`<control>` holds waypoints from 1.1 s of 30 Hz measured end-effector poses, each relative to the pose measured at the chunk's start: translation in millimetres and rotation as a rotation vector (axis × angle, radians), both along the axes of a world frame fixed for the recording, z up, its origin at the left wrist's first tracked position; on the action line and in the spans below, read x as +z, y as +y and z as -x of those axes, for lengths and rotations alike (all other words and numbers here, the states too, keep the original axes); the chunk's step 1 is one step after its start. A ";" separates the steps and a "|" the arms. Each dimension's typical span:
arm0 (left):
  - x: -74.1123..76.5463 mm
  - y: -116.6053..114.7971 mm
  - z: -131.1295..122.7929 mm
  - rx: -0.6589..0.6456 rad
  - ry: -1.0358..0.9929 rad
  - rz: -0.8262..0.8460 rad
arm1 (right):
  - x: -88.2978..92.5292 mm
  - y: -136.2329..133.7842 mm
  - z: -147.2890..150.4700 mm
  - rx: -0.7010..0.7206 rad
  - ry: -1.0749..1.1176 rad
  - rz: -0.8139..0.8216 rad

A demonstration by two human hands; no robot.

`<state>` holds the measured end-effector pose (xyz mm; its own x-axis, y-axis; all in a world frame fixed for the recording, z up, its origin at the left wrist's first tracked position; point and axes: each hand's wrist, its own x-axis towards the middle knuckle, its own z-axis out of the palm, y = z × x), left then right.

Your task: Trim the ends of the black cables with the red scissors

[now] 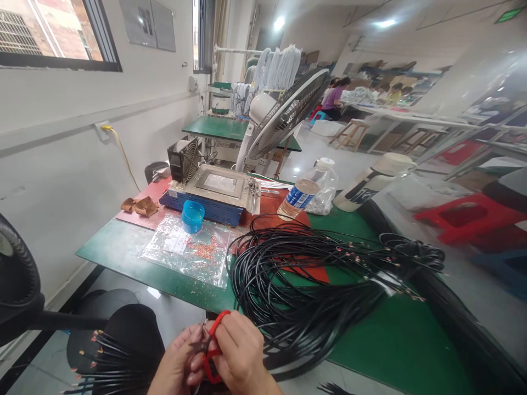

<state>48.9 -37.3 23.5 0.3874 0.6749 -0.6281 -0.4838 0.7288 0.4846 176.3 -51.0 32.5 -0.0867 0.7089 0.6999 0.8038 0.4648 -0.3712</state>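
Observation:
At the bottom centre my right hand (241, 354) is closed around red-handled scissors (213, 343), fingers through the loops. My left hand (179, 362) sits beside it, fingers pinched on a thin cable end at the scissor tips. A bundle of black cables with stripped coloured ends (111, 362) fans out to the lower left below my hands. A large loose coil of black cables (304, 280) lies on the green table (123, 247) just beyond my hands.
On the table stand a blue-based machine with a metal top (214, 189), a blue cap (192, 215), a clear bag of small orange parts (193, 249), a water bottle (302, 192) and a tilted desk fan (288, 112). People work at far benches. Red stools stand right.

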 end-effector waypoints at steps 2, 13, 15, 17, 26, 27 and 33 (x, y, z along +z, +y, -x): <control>7.7 0.2 0.6 0.006 -0.024 0.024 | -2.0 -1.0 -2.0 0.036 -0.023 -0.047; -1.2 -3.4 -1.4 0.100 0.118 -0.123 | -14.7 -4.5 13.7 0.148 1.119 0.892; -1.2 -2.8 -1.9 0.089 0.198 -0.168 | -15.3 -2.8 13.2 0.156 1.251 0.961; 1.3 -2.6 -3.2 0.115 0.251 -0.174 | -16.0 -1.4 12.2 0.142 1.273 0.978; -2.8 -4.6 -0.5 0.085 0.438 -0.296 | -10.2 -2.0 6.6 0.135 1.230 0.976; -3.3 -4.9 -0.4 0.085 0.448 -0.307 | -9.6 -2.2 5.9 0.139 1.215 0.974; 6.4 -8.1 -7.8 0.142 0.404 -0.316 | -5.8 -3.5 5.5 0.147 1.258 1.001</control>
